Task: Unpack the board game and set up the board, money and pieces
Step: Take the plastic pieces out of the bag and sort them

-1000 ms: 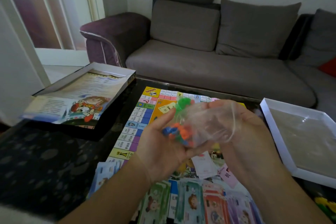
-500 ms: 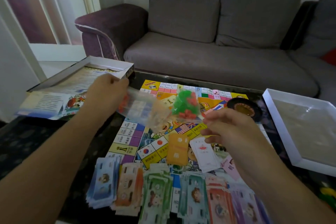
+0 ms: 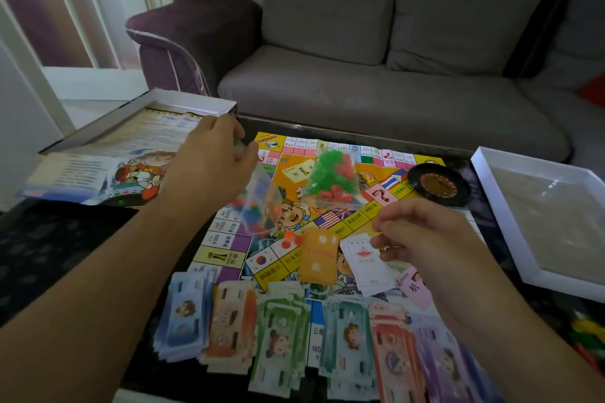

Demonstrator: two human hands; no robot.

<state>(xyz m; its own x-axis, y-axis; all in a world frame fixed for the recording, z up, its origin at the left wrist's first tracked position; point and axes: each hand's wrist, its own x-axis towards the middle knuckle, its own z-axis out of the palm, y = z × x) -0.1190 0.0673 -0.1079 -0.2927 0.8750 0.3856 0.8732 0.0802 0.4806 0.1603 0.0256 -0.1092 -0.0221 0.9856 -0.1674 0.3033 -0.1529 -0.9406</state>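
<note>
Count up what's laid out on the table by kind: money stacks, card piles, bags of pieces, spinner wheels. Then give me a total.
Money stacks: 6
Card piles: 3
Clear bags of pieces: 2
Spinner wheel: 1
Total: 12

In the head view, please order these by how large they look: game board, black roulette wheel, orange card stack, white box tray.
1. game board
2. white box tray, cut off at the frame's edge
3. black roulette wheel and orange card stack look alike; unranked.
</note>
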